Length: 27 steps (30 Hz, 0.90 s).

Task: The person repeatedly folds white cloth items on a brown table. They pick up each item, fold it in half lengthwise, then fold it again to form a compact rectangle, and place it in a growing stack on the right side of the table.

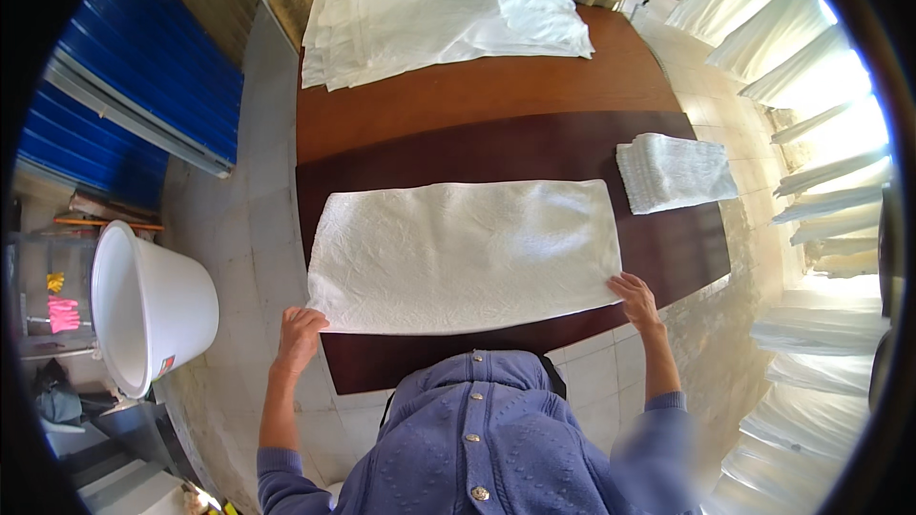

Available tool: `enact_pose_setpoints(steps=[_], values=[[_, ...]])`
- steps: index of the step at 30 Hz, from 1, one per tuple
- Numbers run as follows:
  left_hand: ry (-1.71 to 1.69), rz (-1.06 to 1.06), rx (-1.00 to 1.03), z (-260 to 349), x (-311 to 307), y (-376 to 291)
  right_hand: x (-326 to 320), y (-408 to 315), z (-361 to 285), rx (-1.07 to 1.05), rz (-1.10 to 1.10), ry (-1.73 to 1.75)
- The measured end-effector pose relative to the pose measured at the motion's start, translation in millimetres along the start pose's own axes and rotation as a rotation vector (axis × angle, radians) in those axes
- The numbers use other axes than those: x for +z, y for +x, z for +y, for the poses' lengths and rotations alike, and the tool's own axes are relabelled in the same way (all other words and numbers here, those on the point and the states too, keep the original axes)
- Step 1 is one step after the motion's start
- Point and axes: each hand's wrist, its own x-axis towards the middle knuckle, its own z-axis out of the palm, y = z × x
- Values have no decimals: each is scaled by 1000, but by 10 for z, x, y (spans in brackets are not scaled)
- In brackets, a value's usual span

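Note:
A white terry towel (465,257) lies spread as a wide rectangle on the dark red-brown table in front of me. My left hand (300,332) grips its near left corner between thumb and fingers. At the near right corner, the fingers of my right hand (635,297) pinch the towel's edge. A stack of folded white towels (676,173) rests to the right, near the table's right edge. Farther back, a large heap of white cloths (447,14) lies on the lighter brown part of the tabletop.
The dark tabletop (458,150) ends just before my body. A large white plastic tub (175,300) stands at the left, with pink rubber gloves (63,313) hanging beyond it. White cloths (823,365) hang along the right side. Blue corrugated panels (143,28) are at the upper left.

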Motion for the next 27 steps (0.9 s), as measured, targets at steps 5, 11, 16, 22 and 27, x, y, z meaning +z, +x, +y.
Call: enact_pose_setpoints(steps=[5, 11, 16, 22, 27], values=[[-618, -209, -561, 229, -664, 77, -341, -346, 465, 387, -212, 433], [-247, 286, -312, 403, -1299, 1007, -494, -236, 517, 486, -122, 463], [-275, 430, -251, 75, -1901, 1831, -995, 525, 417, 256, 368, 434], [-340, 591, -183, 22, -2105, 1291, -1582, 806, 131, 106, 767, 289], [-391, 353, -194, -96, -1303, 471, -1185, 597, -61, 12, 798, 235]])
